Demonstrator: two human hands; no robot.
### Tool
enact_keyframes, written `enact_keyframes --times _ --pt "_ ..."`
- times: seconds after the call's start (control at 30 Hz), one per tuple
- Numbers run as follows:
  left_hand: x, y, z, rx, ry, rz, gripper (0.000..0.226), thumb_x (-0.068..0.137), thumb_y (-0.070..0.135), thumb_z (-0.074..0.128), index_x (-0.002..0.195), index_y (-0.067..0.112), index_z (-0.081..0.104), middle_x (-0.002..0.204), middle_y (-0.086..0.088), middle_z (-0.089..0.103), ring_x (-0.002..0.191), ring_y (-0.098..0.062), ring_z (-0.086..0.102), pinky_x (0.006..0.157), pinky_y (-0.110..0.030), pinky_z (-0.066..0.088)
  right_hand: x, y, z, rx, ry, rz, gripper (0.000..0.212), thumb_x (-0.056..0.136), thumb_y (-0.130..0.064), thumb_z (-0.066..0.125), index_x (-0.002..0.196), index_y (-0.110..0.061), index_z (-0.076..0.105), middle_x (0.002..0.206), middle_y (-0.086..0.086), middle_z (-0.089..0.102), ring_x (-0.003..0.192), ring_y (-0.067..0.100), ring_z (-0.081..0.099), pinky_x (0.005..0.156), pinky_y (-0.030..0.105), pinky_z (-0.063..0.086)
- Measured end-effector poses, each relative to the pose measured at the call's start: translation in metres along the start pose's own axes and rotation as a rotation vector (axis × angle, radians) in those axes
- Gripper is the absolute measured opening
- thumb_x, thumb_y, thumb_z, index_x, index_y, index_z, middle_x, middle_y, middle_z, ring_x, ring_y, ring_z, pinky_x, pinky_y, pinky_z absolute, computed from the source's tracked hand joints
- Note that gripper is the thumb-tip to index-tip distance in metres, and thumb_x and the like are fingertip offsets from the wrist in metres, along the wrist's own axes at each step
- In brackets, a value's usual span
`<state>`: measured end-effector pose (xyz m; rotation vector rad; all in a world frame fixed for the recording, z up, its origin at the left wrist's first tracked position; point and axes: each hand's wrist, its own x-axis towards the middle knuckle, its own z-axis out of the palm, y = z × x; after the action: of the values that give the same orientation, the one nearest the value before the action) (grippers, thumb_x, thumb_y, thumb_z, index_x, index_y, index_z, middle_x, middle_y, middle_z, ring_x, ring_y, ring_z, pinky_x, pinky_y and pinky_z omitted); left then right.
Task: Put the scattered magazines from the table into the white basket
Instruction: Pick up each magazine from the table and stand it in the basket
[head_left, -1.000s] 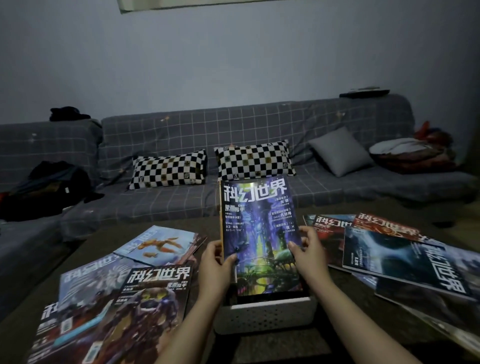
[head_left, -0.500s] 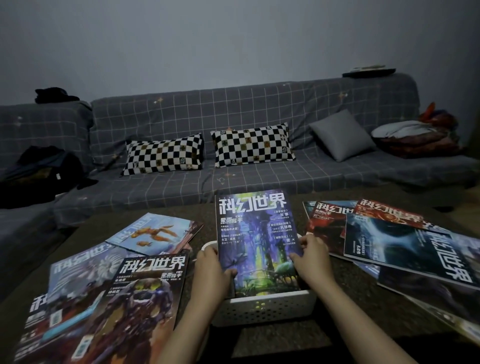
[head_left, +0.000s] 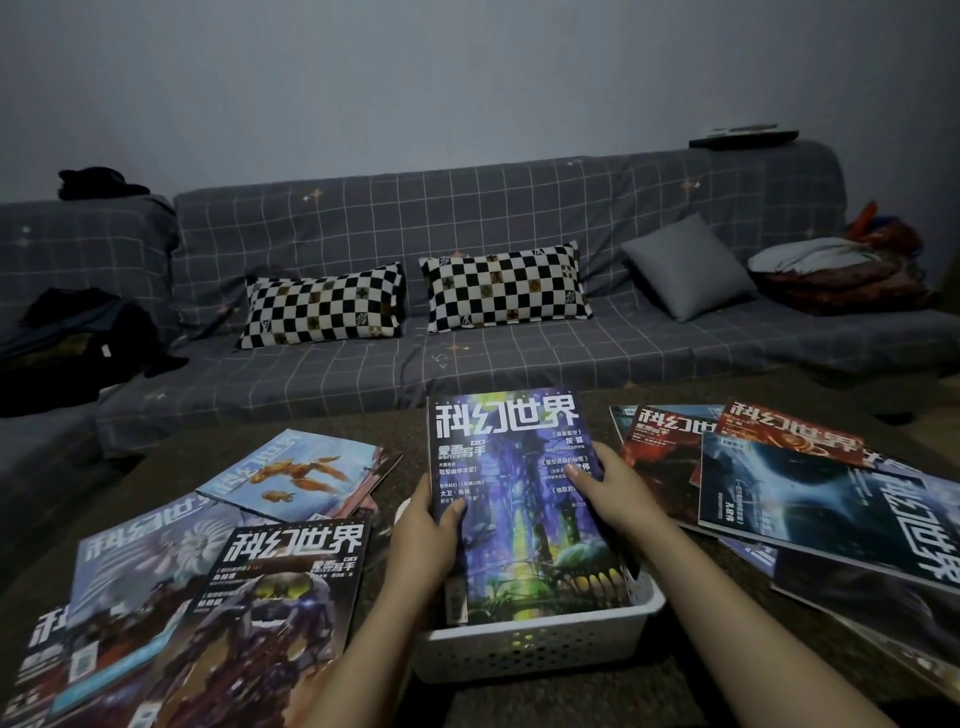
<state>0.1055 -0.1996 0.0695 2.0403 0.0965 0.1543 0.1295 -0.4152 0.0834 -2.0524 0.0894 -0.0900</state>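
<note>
Both hands are on one purple-and-green sci-fi magazine (head_left: 524, 499), left hand (head_left: 423, 540) wrapped round its left edge, thumb on the cover, right hand (head_left: 613, 499) pinching the right edge. Its bottom end is down inside the white basket (head_left: 540, 649), which sits at the near edge of the counter (head_left: 405, 431), and the top leans away over the basket's far side. So it's partly in, not lying flat.

Left side of the counter has a pile: a robot-cover magazine (head_left: 270, 613) on top near the front, a pale blue one (head_left: 140, 561) under it, and an orange-creature magazine (head_left: 296, 478) further back. Right side has a dark space-cover magazine (head_left: 810, 499) overlapping two red ones (head_left: 660, 447).

Behind it all, a grey grid-pattern sofa (head_left: 519, 208) with two checkered pillows (head_left: 504, 286) and a plain grey cushion (head_left: 685, 270).
</note>
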Motion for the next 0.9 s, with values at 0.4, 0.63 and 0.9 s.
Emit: enact_keyframes --times 0.4,0.63,0.9 --pt "0.001 0.015 -0.020 -0.303 0.077 0.122 0.061 0.085 0.014 0.068 0.140 0.025 0.045 0.123 -0.001 0.066 0.111 -0.017 0.063 0.096 -0.045 0.051 -0.009 -0.024 -0.013 0.284 0.200 -0.226 0.050 0.087 -0.015 0.062 0.135 -0.016 0.047 0.124 -0.002 0.059 0.104 0.009 0.055 0.086 0.024 0.044" --pt "0.000 0.010 -0.019 -0.337 0.101 0.151 0.065 0.087 0.007 0.064 0.143 0.030 0.040 0.134 0.002 0.058 0.122 -0.015 0.055 0.103 -0.045 0.045 -0.015 -0.019 0.000 0.325 0.209 -0.224 0.060 0.085 -0.019 0.064 0.140 -0.016 0.039 0.140 -0.002 0.045 0.116 0.002 0.043 0.097 0.026 0.040" --pt "0.007 -0.002 -0.013 -0.204 0.099 0.180 0.061 0.093 0.013 0.056 0.146 0.033 0.033 0.133 0.010 0.047 0.111 -0.003 0.051 0.095 -0.029 0.047 -0.011 -0.011 0.015 0.265 0.167 -0.207 0.065 0.090 -0.028 0.057 0.146 -0.021 0.024 0.147 -0.003 0.038 0.129 0.010 0.039 0.098 0.022 0.033"
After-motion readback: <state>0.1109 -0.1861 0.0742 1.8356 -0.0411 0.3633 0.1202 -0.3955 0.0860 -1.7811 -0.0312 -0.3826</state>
